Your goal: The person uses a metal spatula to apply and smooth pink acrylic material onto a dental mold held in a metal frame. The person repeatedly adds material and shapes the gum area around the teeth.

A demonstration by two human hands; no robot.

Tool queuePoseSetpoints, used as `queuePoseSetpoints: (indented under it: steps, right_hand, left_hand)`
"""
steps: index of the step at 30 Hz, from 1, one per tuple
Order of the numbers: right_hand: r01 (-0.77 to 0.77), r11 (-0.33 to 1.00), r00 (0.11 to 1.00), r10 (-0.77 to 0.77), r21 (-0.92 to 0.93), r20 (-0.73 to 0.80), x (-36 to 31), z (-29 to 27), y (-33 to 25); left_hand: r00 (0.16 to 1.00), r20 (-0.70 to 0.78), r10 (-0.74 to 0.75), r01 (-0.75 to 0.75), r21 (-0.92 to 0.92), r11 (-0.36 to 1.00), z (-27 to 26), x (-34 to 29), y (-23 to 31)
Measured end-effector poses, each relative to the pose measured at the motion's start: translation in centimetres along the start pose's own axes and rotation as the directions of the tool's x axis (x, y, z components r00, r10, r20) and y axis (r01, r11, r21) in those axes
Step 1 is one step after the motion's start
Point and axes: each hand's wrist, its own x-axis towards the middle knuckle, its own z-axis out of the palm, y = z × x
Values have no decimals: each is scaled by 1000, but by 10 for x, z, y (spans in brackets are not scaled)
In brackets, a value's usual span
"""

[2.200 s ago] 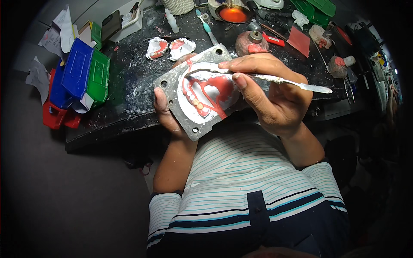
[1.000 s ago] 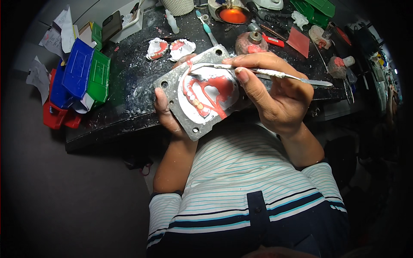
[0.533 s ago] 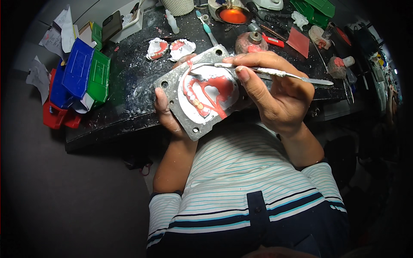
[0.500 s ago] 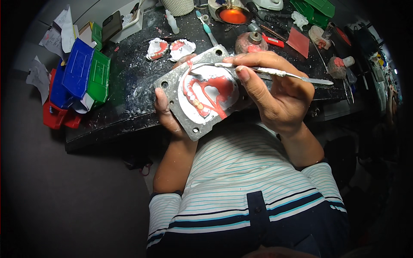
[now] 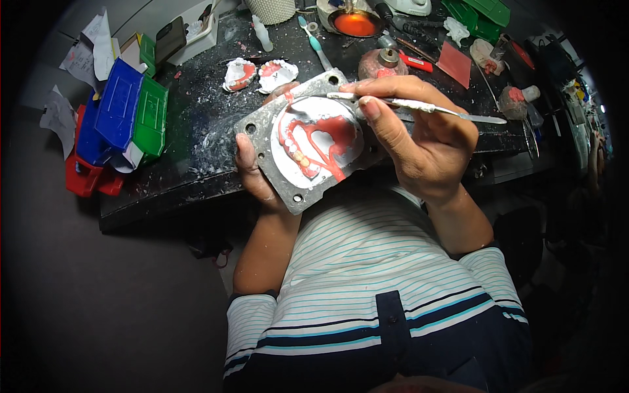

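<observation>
Right hand (image 5: 432, 141) pinches plaster-smeared spatula (image 5: 422, 105) between thumb and fingers; left hand (image 5: 254, 177) grips metal flask half (image 5: 288, 196), fingers mostly hidden. White plaster (image 5: 282, 162) bears red wax (image 5: 341, 131), teeth (image 5: 301, 158).

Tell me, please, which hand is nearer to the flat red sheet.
Right. The right hand, holding a tool, is on the near side of the red sheet; the left hand, holding the metal frame, is farther off, to its left.
</observation>
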Motion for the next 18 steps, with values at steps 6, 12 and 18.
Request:
queuePoseSetpoints:
  steps: [6, 12, 18]
  right_hand:
    - [-132, 991, 981, 136, 37, -137, 7, -14, -5]
    - [-298, 954, 890, 263, -39, -372, 8, -63, 21]
    - [-376, 926, 856, 331, -39, -396, 9, -77, 32]
  left_hand:
    - [999, -49, 4, -2, 37, 999, -11, -2, 3]
    - [996, -87, -18, 11, -81, 997, -13, 0, 7]
    - [980, -198, -32, 51, 92, 994, -15, 3, 12]
